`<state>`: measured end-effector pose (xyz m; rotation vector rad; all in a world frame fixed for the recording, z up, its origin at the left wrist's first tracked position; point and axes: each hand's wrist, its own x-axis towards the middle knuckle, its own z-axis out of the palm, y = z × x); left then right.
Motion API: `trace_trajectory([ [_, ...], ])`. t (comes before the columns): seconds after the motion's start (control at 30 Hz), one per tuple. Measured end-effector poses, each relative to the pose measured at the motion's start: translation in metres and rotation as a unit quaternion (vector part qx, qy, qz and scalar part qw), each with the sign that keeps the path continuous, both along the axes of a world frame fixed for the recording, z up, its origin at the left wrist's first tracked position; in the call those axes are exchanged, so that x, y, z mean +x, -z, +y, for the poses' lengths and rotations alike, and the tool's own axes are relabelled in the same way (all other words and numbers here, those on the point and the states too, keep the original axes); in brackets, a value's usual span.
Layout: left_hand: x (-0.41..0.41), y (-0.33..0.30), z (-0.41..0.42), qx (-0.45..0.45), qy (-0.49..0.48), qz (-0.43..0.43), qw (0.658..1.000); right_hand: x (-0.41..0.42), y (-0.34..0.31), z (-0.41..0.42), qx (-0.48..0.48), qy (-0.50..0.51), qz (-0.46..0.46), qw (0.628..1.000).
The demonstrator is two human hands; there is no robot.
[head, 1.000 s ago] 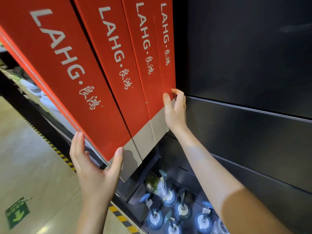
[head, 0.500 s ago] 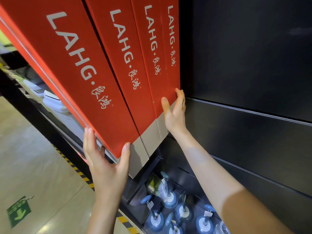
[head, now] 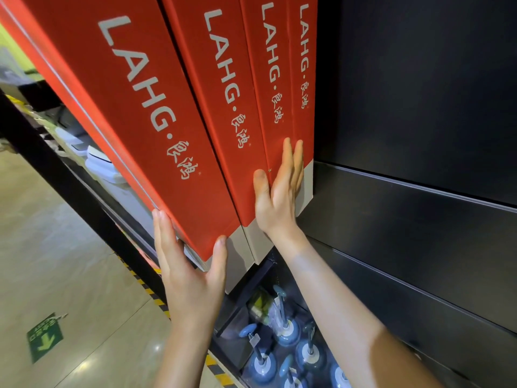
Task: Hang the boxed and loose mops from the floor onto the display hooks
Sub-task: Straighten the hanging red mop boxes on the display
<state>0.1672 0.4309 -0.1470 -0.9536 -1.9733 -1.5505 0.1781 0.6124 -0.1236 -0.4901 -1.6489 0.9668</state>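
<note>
- Since the earlier frames, the right hand [head: 279, 189] has flattened from a curled hold on the edge of the rightmost box to straight fingers lying against the box faces, and the row of boxes has swung closer to upright.
- Four tall red cardboard mop boxes [head: 195, 113] with grey bottom bands and white "LAHG" lettering hang side by side, touching, in front of a dark slatted display wall [head: 419, 107].
- Right hand is released: palm and straight fingers press on the two rightmost boxes, thumb on the next box's face.
- Left hand [head: 190, 278] grasps the bottom corner of the nearest, leftmost box [head: 134, 107], fingers on its side, thumb on its front.
- Below, blue round-based plungers [head: 285, 331] stand in a dark bin.
- At lower left, a green arrow sticker [head: 44, 338] lies on the glossy beige floor [head: 56, 233].
</note>
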Motion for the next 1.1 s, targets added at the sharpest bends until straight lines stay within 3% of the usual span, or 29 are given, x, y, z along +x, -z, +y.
trace_trajectory([
  [1.1,0.017,-0.004,0.012,-0.016,-0.052,0.006,0.998,-0.006,0.003,-0.005,0.013,0.026,-0.003,1.000],
])
